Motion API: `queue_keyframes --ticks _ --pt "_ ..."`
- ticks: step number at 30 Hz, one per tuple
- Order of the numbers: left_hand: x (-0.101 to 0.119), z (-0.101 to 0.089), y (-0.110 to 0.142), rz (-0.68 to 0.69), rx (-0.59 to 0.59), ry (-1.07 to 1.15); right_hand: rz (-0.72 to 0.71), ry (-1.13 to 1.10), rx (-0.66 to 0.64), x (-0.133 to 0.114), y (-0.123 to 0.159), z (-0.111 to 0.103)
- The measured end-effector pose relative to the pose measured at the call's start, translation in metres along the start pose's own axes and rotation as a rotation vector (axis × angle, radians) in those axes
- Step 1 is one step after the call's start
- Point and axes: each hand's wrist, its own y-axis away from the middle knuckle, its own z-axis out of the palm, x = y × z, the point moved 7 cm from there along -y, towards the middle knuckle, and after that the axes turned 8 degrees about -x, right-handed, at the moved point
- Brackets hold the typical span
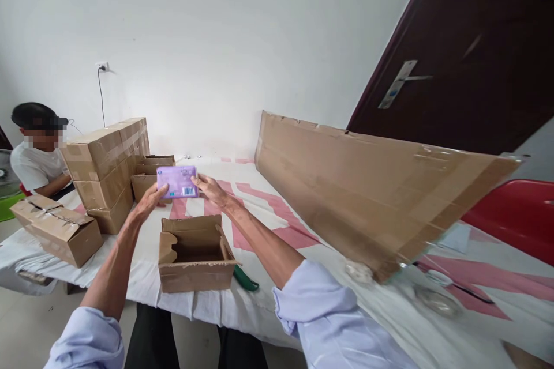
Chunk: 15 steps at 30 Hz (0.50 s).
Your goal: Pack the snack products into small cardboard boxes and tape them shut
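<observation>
Between my two hands I hold up a purple plastic-wrapped pack [176,182] with a barcode at its lower right; what is inside cannot be made out. My left hand [150,200] grips its left edge, thumb on the near face. On the opposite edge, my right hand [210,189] pinches the pack with its thumb in front. Below and nearer to me stands an open cardboard box [197,278], flaps up, its inside in shadow. A green object [246,279] lies against the box's right side, partly hidden by it.
Stacked cardboard boxes [99,155] rise at the left, with another box [58,230] before them. A person [37,155] sits behind. A large cardboard sheet [367,190] stands along the right. Scissors [459,287] and a tape roll [437,301] lie on the cloth-covered table [255,305].
</observation>
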Motion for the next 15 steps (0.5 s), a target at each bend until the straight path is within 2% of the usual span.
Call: queue_keyframes --ticks 3,4,6,7,9,12,15 --pt "0.072 -0.007 0.012 0.203 0.027 -0.033 -0.363 0.073 -0.027 -0.073 0.017 0.010" --pt "0.097 -0.007 0.020 0.354 0.051 -0.090 -0.452 0.099 -0.034 -0.092 0.025 0.013" --pt "0.123 -0.005 0.034 0.501 0.068 -0.172 -0.536 0.163 -0.053 -0.112 0.041 0.016" --pt "0.122 -0.005 0.039 0.522 0.073 -0.184 -0.525 0.205 -0.062 -0.110 0.047 0.014" --pt "0.093 -0.009 0.040 0.430 0.097 -0.125 -0.392 0.312 -0.065 -0.085 0.056 0.004" --pt "0.005 -0.030 0.033 0.147 0.193 0.016 -0.021 0.476 -0.053 -0.009 0.070 -0.026" --pt "-0.078 -0.049 0.024 0.005 0.252 0.019 0.263 0.473 -0.112 0.060 0.089 -0.044"
